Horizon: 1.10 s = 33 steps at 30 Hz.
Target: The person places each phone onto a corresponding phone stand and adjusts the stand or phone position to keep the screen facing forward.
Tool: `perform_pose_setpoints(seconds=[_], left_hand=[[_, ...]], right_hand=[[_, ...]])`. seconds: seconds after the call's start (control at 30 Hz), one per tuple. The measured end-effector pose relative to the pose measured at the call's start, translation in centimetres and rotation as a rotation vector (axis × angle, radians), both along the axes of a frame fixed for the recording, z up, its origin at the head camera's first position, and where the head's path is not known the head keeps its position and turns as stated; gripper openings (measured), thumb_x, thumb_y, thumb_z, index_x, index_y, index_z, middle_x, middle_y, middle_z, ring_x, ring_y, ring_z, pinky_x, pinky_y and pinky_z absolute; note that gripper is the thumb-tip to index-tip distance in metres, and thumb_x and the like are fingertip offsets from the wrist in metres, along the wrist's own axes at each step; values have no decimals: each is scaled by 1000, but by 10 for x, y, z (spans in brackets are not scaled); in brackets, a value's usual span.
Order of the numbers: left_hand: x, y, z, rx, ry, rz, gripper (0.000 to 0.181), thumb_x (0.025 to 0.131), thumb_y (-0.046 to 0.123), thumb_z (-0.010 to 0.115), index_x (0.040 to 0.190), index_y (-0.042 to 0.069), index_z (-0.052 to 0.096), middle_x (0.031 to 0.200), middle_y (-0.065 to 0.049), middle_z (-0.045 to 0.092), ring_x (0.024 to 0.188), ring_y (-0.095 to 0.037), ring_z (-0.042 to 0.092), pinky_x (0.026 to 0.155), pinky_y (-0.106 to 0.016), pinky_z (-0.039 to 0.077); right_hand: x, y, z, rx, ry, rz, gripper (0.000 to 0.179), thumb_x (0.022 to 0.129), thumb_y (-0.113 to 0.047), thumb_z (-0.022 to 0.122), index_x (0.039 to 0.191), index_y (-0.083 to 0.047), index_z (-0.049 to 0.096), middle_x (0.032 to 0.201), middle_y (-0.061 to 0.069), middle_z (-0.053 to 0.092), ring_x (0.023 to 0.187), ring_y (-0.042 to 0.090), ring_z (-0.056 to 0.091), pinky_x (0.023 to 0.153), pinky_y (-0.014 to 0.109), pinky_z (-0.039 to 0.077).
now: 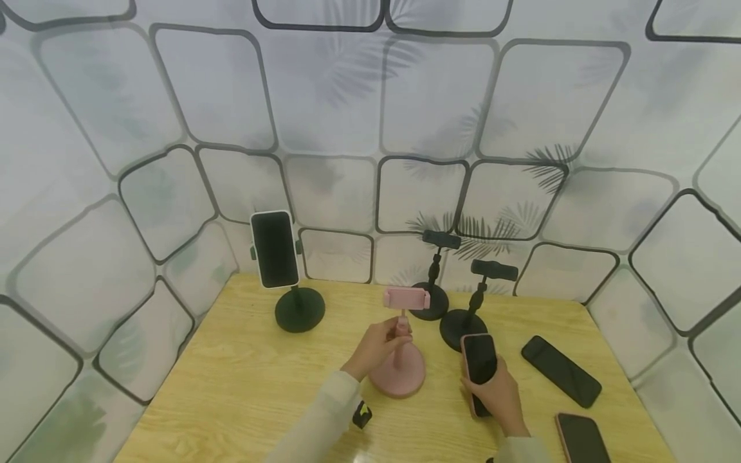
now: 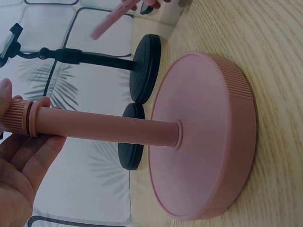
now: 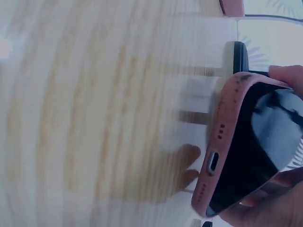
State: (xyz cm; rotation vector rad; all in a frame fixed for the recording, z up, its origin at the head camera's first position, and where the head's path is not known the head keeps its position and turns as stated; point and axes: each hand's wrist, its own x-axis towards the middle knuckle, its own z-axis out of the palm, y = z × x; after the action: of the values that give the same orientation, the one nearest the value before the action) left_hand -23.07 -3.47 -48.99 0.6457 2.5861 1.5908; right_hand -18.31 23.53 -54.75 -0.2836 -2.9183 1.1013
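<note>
My left hand (image 1: 375,350) grips the upper stem of a pink phone stand (image 1: 399,378), just below its clamp. The stand's round base rests on the table. In the left wrist view, fingers and thumb (image 2: 4,97) lie around the ribbed collar on the stem (image 2: 104,125). To the right, my right hand (image 1: 499,392) holds a phone (image 1: 480,360) in a pink case, its dark screen facing up toward the head camera. The right wrist view shows the phone's bottom edge (image 3: 214,163) with its charging port, close over the table. The stand's clamp holds no phone.
Two black phone stands (image 1: 428,303) (image 1: 462,329) with bare clamps stand behind, near the patterned wall (image 1: 330,193). At left, a dark green stand (image 1: 299,310) holds a white-framed phone (image 1: 274,249). A black phone (image 1: 561,371) and a pink-edged phone (image 1: 581,439) lie at right.
</note>
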Motion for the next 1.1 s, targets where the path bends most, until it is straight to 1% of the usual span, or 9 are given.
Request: perform_pose_setpoints(seconds=[0.17,0.23,0.4,0.5,0.6,0.7,0.83,1.1], left_hand=[[0,0,0,1,4,0,18,91,23,61,103,9,63,102,-6,70,98,-19,67,84,-21,52],[-1,0,0,3,3,1,18,91,23,61,103,9,63,102,-6,70,98,-19,67,84,-22,52],[-1,0,0,8,-5,-4,21,91,24,61,105,9,63,104,-6,69,98,-19,67,84,-21,52],[-1,0,-1,10,-5,-7,22,91,24,61,106,9,63,105,-7,69,98,-19,67,83,-21,52],[-1,0,-1,6,0,-5,22,91,24,61,107,9,63,105,-7,70,98,-19,67,83,-21,52],[-1,-1,-2,1,10,-6,22,91,24,61,106,8,63,104,-7,70,97,-19,67,83,-21,53],[-1,-1,-2,-11,5,-10,23,91,25,61,107,9,63,105,-7,70,97,-18,67,82,-20,52],[-1,1,-3,-3,5,-4,21,91,25,61,106,10,63,104,-6,69,98,-18,67,83,-22,52]], right_hand=[[1,-4,0,-6,105,-43,101,70,-38,81,144,3,25,130,34,48,111,48,54,90,56,46],[1,-6,0,-18,145,-59,99,69,-37,82,144,0,27,127,32,51,107,47,57,87,56,47],[3,-9,-2,-34,193,-115,96,69,-37,82,140,1,29,120,32,56,101,46,59,82,56,48],[4,-11,0,-36,212,-152,98,68,-38,83,140,2,29,121,32,55,102,47,59,82,57,48],[5,-15,5,-27,237,-176,98,67,-38,83,140,2,30,122,30,54,101,47,59,81,57,48],[6,-19,15,-17,267,-184,97,67,-39,83,139,1,33,119,30,56,97,46,61,78,57,49],[9,-29,36,-18,323,-194,94,65,-38,84,138,-2,36,115,27,60,93,43,62,75,56,49],[11,-59,89,-39,549,-221,93,59,-31,88,134,0,43,108,28,63,88,43,63,69,55,50]])
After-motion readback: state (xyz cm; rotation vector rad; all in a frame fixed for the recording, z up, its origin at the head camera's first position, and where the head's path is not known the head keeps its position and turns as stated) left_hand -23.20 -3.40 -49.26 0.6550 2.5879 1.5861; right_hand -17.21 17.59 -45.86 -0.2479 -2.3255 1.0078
